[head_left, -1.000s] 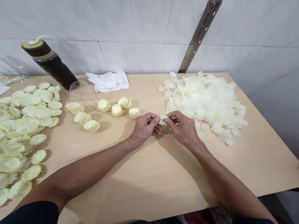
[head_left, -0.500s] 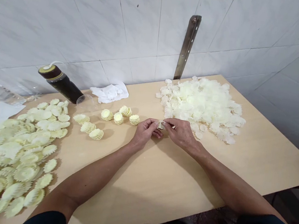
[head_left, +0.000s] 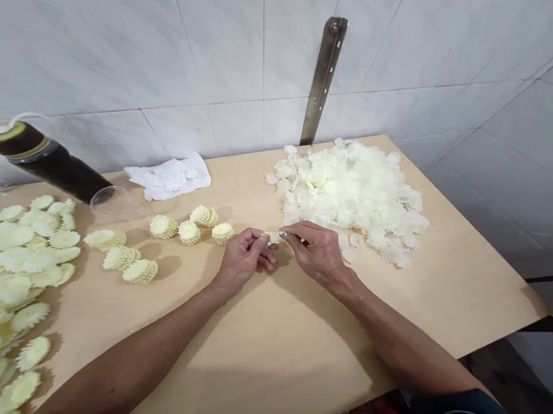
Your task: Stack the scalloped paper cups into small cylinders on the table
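The camera's view has swung right while both hands stay together, left hand (head_left: 244, 257) and right hand (head_left: 318, 252) pinching a small scalloped piece (head_left: 273, 238) at eight o'clock from the translucent pile (head_left: 349, 189), its handling seemingly unfinished.

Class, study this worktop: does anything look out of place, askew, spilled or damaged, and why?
The dark bottle at the back left looks askew, slanting leftward, though lens distortion may exaggerate that. The crumpled white tissue looks stray, unlike the stacked scalloped discs nearby. Nothing looks plainly spilled or damaged.
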Tool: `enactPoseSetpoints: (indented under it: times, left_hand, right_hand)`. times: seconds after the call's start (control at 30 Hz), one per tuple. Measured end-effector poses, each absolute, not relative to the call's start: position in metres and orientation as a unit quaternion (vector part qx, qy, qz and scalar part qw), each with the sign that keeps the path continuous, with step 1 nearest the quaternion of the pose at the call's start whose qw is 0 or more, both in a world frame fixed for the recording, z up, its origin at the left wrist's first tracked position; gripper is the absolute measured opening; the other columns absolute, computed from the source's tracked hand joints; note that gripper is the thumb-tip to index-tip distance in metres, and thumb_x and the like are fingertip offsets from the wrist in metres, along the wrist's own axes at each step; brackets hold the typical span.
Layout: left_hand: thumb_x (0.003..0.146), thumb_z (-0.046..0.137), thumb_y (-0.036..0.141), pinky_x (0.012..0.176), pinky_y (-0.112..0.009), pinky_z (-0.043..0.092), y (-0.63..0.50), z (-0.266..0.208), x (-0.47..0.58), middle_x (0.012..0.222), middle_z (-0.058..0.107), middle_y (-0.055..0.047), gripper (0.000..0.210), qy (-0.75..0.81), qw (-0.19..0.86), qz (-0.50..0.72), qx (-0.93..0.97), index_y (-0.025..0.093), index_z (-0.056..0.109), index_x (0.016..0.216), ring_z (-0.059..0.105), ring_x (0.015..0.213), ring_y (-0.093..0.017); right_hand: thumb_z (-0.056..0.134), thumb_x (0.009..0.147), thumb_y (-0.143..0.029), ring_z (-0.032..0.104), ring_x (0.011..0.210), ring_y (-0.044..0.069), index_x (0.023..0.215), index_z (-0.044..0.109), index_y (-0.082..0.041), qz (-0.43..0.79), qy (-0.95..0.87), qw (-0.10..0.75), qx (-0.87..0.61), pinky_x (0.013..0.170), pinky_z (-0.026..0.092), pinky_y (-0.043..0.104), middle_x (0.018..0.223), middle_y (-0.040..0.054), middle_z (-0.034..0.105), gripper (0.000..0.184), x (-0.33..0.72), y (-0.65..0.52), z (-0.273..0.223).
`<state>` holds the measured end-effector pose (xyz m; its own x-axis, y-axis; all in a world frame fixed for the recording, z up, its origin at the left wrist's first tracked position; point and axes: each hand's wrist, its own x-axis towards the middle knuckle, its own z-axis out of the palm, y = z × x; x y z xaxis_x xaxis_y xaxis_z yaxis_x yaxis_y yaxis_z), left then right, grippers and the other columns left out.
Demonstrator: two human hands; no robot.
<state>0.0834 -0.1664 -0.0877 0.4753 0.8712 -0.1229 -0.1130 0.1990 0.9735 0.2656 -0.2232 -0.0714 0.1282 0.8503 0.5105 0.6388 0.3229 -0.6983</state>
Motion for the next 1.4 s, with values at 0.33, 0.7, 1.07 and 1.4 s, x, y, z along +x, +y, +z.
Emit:
enactPoseSetpoints:
  times: [0.33,0.7,1.07,1.4]
  left_hand:
    - [0.086,0.080,0.065,0.056,-0.027,0.059,-0.167,-0.090,0.082,0.066,0.076,-0.006,0.052,0.366,0.695,0.340,0.517,0.017,0.062,0.094,0.072,0.053,-0.017]
    - [0.083,0.084,0.058,0.059,-0.027,0.061,-0.171,-0.088,0.082,0.074,0.074,-0.004,0.046,0.342,0.692,0.352,0.530,0.015,0.071,0.092,0.072,0.060,-0.016]
    - [0.087,0.081,0.059,0.059,-0.026,0.061,-0.169,-0.091,0.081,0.073,0.076,-0.005,0.044,0.347,0.680,0.337,0.552,0.016,0.074,0.093,0.072,0.059,-0.016]
    - [0.085,0.082,0.062,0.060,-0.027,0.061,-0.169,-0.085,0.081,0.072,0.076,-0.006,0.049,0.348,0.683,0.329,0.551,0.015,0.072,0.092,0.071,0.058,-0.016]
  right_hand:
    - [0.079,0.089,-0.061,0.061,0.052,0.014,0.090,0.080,-0.019,0.318,-0.464,0.532,-0.633,0.050,0.054,0.029,0.072,0.0021,0.070,0.042,0.291,-0.226,-0.040]
    - [0.091,0.080,-0.053,0.056,0.052,0.011,0.103,0.074,-0.018,0.429,-0.455,0.560,-0.543,0.046,0.053,0.027,0.068,-0.0030,0.065,0.045,0.289,-0.222,-0.037]
    - [0.089,0.076,-0.041,0.045,0.050,0.007,0.099,0.075,-0.020,0.375,-0.438,0.558,-0.597,0.042,0.038,0.025,0.074,-0.0039,0.058,0.034,0.301,-0.221,-0.030]
    - [0.090,0.078,-0.053,0.042,0.051,0.009,0.082,0.068,-0.021,0.294,-0.452,0.538,-0.648,0.046,0.032,0.026,0.067,-0.0030,0.057,0.039,0.322,-0.222,-0.026]
